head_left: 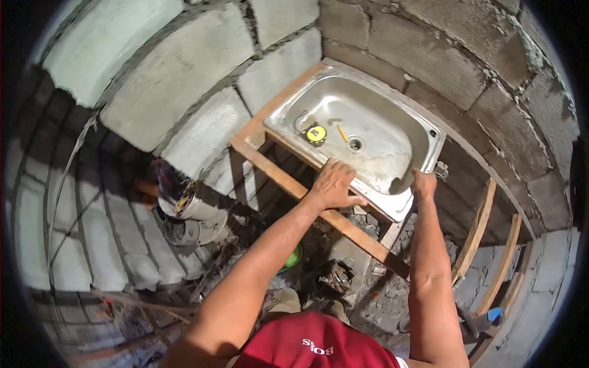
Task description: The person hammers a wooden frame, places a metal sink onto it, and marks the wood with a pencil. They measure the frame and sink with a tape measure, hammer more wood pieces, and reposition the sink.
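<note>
- One bucket [205, 222] stands well left of the sink [374, 116], below its level.
- The wooden frame [279, 176] lies under and in front of the sink, its front bar running apart from the sink's near edge.
- The sink itself is set on the frame, in the corner of the block walls [423, 52]. It looks like thin sheet metal: probably light for its size, stiff, smooth enough to slip under wet or dusty fingers, and likelier to dent or scratch than break. The rim would be the place to take hold, at two well-separated spots, keeping clear of any sharp underside edge.
- The tape measure [316, 135] lies loose in the left part of the sink; it could slide if the sink tips.
- The pencil [342, 133] lies in the sink just beside the drain [354, 145], and could roll.
- The left hand [334, 185] is part spread on the sink's near rim, fingers over the metal, thumb held away from them.
- The right hand [424, 184] is curled tight around the sink's right rim, near the front corner.
- Wood strips [473, 230] stand right of the sink.
</note>
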A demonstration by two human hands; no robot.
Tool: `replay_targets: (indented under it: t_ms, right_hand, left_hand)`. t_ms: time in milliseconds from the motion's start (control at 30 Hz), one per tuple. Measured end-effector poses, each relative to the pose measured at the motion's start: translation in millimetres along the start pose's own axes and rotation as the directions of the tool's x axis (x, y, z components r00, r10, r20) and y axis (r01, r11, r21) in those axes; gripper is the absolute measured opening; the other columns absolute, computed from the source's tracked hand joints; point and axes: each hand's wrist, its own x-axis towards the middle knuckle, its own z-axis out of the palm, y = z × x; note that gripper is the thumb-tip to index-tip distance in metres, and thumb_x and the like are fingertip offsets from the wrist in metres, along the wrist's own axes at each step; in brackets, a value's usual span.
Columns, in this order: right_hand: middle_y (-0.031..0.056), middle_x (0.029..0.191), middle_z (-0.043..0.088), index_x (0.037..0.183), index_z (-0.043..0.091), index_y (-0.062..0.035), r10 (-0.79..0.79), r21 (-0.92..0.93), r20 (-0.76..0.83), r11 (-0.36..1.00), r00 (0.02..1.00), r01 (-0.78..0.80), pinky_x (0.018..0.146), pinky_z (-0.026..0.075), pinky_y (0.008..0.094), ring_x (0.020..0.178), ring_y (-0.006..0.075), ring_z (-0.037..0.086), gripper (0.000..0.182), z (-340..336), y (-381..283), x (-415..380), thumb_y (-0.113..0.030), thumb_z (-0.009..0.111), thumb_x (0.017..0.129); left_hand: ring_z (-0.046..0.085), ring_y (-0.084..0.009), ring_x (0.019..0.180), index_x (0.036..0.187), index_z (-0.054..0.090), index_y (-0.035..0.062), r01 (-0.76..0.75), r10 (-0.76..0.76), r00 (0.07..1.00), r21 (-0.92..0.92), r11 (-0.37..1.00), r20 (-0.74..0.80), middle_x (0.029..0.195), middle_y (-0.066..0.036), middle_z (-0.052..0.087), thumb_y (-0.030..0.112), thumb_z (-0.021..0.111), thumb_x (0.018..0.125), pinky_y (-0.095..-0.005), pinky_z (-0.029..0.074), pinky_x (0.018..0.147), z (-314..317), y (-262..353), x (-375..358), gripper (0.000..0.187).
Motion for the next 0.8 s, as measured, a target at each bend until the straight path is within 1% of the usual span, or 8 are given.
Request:
replay_targets:
  t_ms: [167,267,400,467,533,567,700,800]
  right_hand:
    - [0.0318,0.111,0.069,0.110,0.065,0.0177,0.000,0.077,0.128,0.997,0.992,-0.010,0.091,0.052,0.0410,0.102,0.0377,0.070,0.063,1,7,8,-0.034,0.079,0.077]
    - [0.0318,0.111,0.069,0.113,0.062,0.0189,-0.013,0.032,0.047,0.999,0.999,0.012,0.095,0.050,0.0396,0.106,0.0384,0.068,0.068,9,22,26,-0.035,0.080,0.076]
    - [0.0281,0.108,0.071,0.110,0.065,0.0154,-0.054,0.033,0.015,0.998,0.998,0.053,0.092,0.051,0.0390,0.102,0.0353,0.070,0.062,10,22,25,-0.033,0.080,0.075]
    - [0.0267,0.104,0.072,0.108,0.067,0.0133,-0.054,0.064,0.027,0.997,0.998,0.052,0.088,0.053,0.0389,0.097,0.0338,0.071,0.058,8,10,17,-0.033,0.080,0.074]
    - [0.0250,0.096,0.073,0.100,0.070,0.0115,-0.030,0.134,-0.007,0.991,1.000,0.030,0.082,0.053,0.0401,0.089,0.0314,0.072,0.055,4,10,3,-0.036,0.079,0.075]
    - [0.0247,0.090,0.074,0.094,0.071,0.0118,-0.023,0.166,-0.043,0.986,0.999,0.030,0.079,0.052,0.0414,0.086,0.0305,0.071,0.056,6,10,0,-0.041,0.078,0.076]
    - [0.0256,0.098,0.073,0.104,0.071,0.0104,-0.057,0.111,-0.002,0.992,0.998,0.057,0.079,0.056,0.0410,0.088,0.0311,0.073,0.056,-7,-7,-17,-0.038,0.080,0.079]
    - [0.0399,0.118,0.062,0.126,0.057,0.0166,-0.026,0.088,0.160,0.996,0.987,0.012,0.097,0.050,0.0430,0.113,0.0442,0.065,0.082,-20,-6,-14,-0.055,0.067,0.087]
  left_hand:
    - [0.048,-0.0340,0.128,0.126,0.060,-0.0016,0.082,-0.085,0.993,-0.041,0.996,-0.077,0.127,-0.021,0.058,0.075,0.071,0.072,-0.0494,0.023,0.121,10,9,-4,0.094]
    - [0.048,-0.0337,0.128,0.123,0.061,-0.0016,0.081,-0.084,0.994,-0.048,0.996,-0.071,0.125,-0.021,0.059,0.075,0.071,0.072,-0.0490,0.023,0.121,9,11,-6,0.092]
    - [0.039,-0.0339,0.135,0.135,0.052,0.0001,0.009,0.026,0.937,0.098,0.995,-0.348,0.139,-0.021,0.048,0.068,0.068,0.081,-0.0517,0.023,0.120,28,13,-30,0.088]
    - [0.032,-0.0342,0.142,0.140,0.046,0.0011,0.255,-0.185,0.901,0.135,0.957,-0.392,0.149,-0.020,0.040,0.059,0.068,0.085,-0.0536,0.024,0.119,24,13,-57,0.083]
    - [0.033,-0.0378,0.144,0.135,0.053,0.0000,0.342,-0.365,0.837,-0.132,0.931,-0.408,0.143,-0.022,0.049,0.047,0.070,0.088,-0.0561,0.024,0.117,16,-4,-84,0.068]
    - [0.039,-0.0388,0.139,0.129,0.059,0.0005,0.343,-0.321,0.838,-0.032,0.939,-0.440,0.137,-0.021,0.054,0.043,0.067,0.091,-0.0567,0.022,0.117,37,-25,-91,0.057]
    - [0.037,-0.0363,0.140,0.124,0.066,0.0045,0.322,-0.307,0.911,0.011,0.947,-0.277,0.138,-0.015,0.055,0.042,0.061,0.095,-0.0570,0.019,0.118,21,-23,-93,0.048]
    - [0.039,-0.0344,0.137,0.121,0.068,0.0059,0.305,-0.289,0.902,-0.001,0.952,-0.321,0.134,-0.013,0.058,0.043,0.062,0.093,-0.0556,0.019,0.118,22,-24,-95,0.047]
